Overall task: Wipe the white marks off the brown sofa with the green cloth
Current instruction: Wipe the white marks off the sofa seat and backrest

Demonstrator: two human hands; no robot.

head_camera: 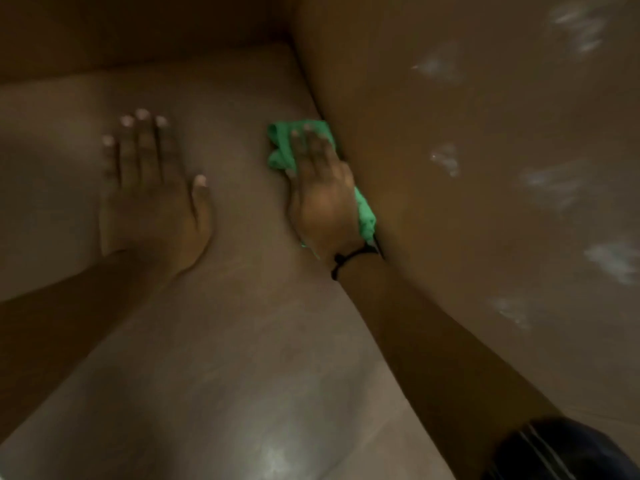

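Note:
The brown sofa seat [242, 323] fills the middle of the view. My right hand [322, 199] lies flat on the green cloth [280, 147] and presses it onto the seat, right in the crease where the seat meets the upright brown cushion [433, 202]. Part of the cloth sticks out past my fingertips and part shows beside my wrist. Several white marks [550, 185] are scattered over the upright cushion on the right. My left hand [152, 188] rests flat on the seat with fingers spread, a hand's width left of the cloth, holding nothing.
A black band [346, 261] circles my right wrist. A dark striped sleeve [568, 452] shows at the bottom right. The sofa's back or arm [138, 29] rises darkly at the top left. A pale sheen [277, 455] lies on the near seat.

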